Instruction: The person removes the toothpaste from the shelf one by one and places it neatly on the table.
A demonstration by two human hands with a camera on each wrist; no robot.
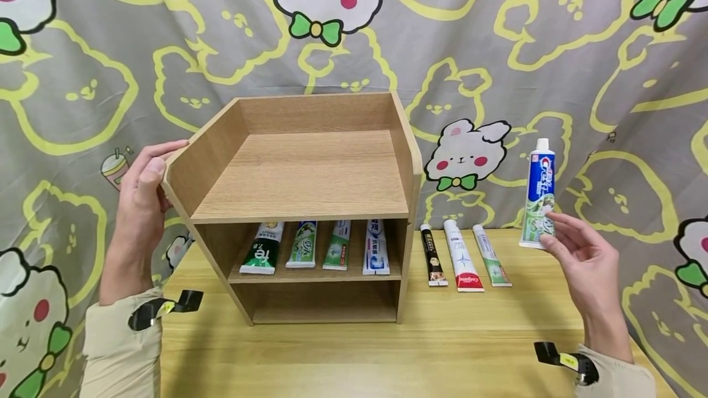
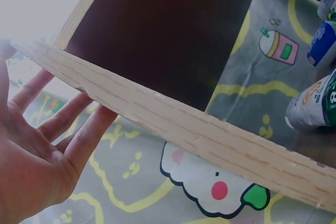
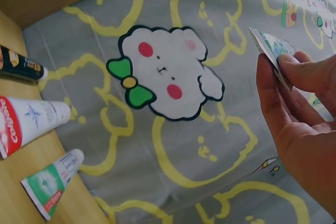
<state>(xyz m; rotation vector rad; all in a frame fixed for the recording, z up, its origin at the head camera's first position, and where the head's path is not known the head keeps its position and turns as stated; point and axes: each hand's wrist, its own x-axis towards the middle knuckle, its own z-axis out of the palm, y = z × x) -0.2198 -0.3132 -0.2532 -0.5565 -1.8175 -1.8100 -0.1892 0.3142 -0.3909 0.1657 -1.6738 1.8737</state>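
Note:
A two-tier wooden desk shelf (image 1: 310, 171) stands in the middle of the head view. My left hand (image 1: 141, 201) grips the upper front edge of its left side panel; in the left wrist view the fingers (image 2: 86, 137) lie along the panel's outer side. At the right, my right hand (image 1: 589, 263) pinches the flat bottom end of a blue and green Crest toothpaste tube (image 1: 539, 195), held upright with its white cap on top. In the right wrist view, thumb and fingers press on the crimped end of this tube (image 3: 270, 45).
On the shelf's middle level lie several toothpaste tubes, among them a dark green one (image 1: 261, 250) and a blue-white one (image 1: 376, 250). Right of the shelf, a black tube (image 1: 433, 257), a red-white Colgate tube (image 1: 462, 257) and a green-white tube (image 1: 491, 257) lie on the table (image 1: 332, 361). A patterned curtain (image 1: 343, 66) hangs behind.

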